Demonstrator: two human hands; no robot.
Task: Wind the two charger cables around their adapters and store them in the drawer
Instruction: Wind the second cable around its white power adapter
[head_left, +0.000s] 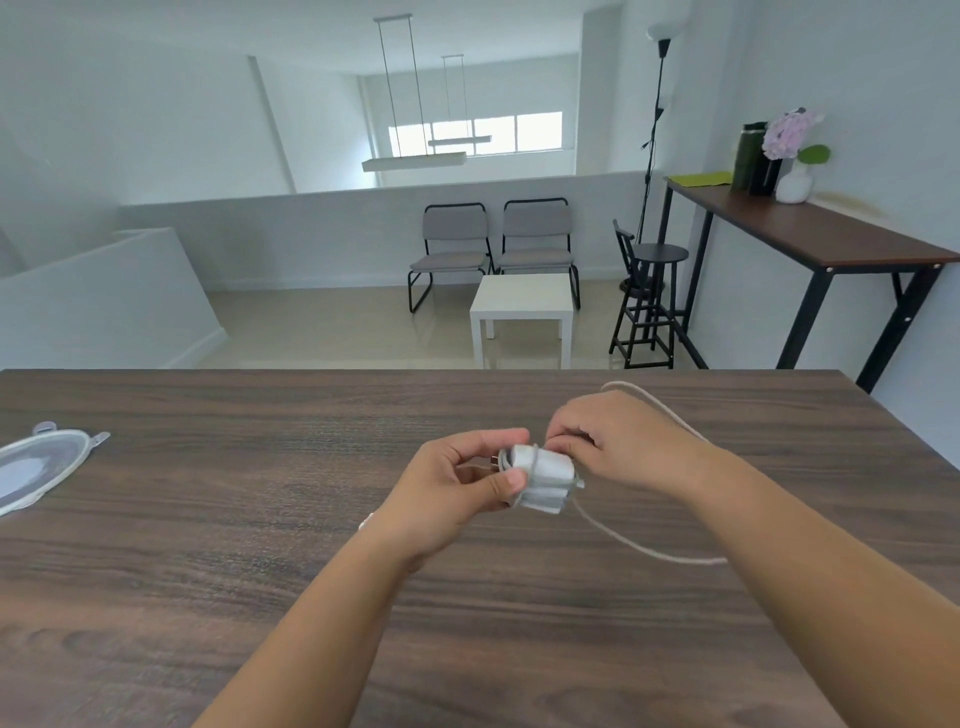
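Observation:
A white charger adapter (545, 475) is held above the dark wooden table (260, 545), with several turns of white cable around it. My left hand (457, 499) grips the adapter's left end between thumb and fingers; its metal prongs point left. My right hand (613, 441) pinches the cable right beside the adapter's upper right. The loose white cable (639, 545) trails from under the adapter toward the right, and another stretch arcs behind my right hand. A small white bit (367, 521) shows beside my left wrist. No second adapter and no drawer are in view.
A clear plastic lid (36, 467) lies at the table's left edge. Beyond the far table edge stand a white side table (522, 306), two grey chairs, a black stool and a tall desk (810, 234) with bottles and a flower vase.

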